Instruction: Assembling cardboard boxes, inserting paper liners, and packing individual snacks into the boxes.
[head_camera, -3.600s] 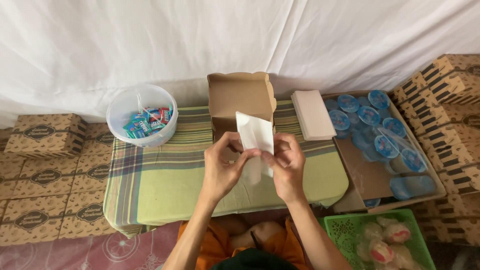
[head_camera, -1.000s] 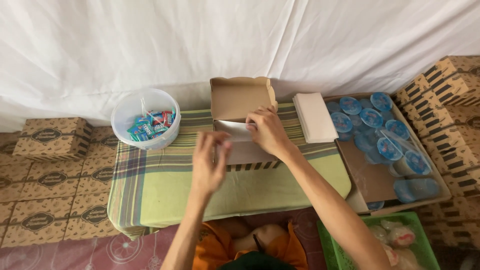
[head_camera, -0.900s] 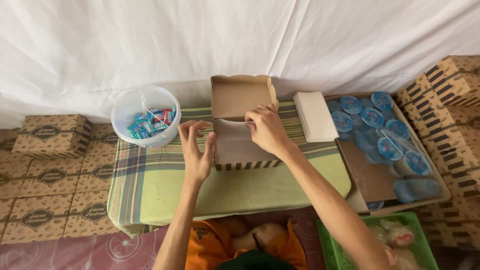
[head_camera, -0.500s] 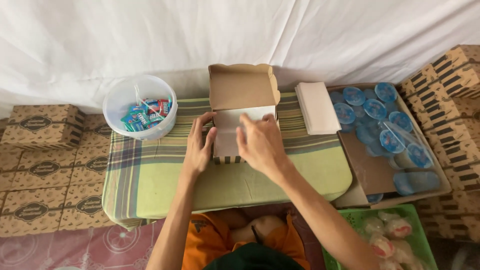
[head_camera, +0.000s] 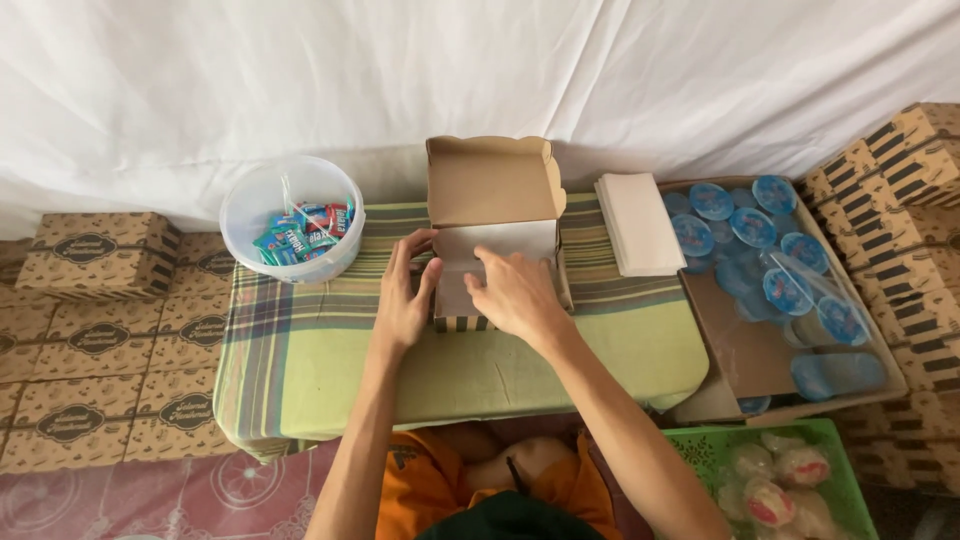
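Lining an open cardboard box (head_camera: 492, 190) on the bench (head_camera: 320, 350).
Pressing white paper (head_camera: 497, 245) inside with right hand (head_camera: 512, 292) flat, fingers spread; bracing left wall with open left hand (head_camera: 404, 300).

open brown cardboard box (head_camera: 492, 215) mid-table, lid up. small blue and red sachets (head_camera: 300, 238), i think, in the round tub. brown patterned boxes (head_camera: 95, 290) stacked left and right.

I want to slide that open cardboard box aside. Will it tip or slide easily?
The box probably slides easily: it looks like thin card holding only a paper liner. Its raised lid may tip it backward. The left hand steadies its side.
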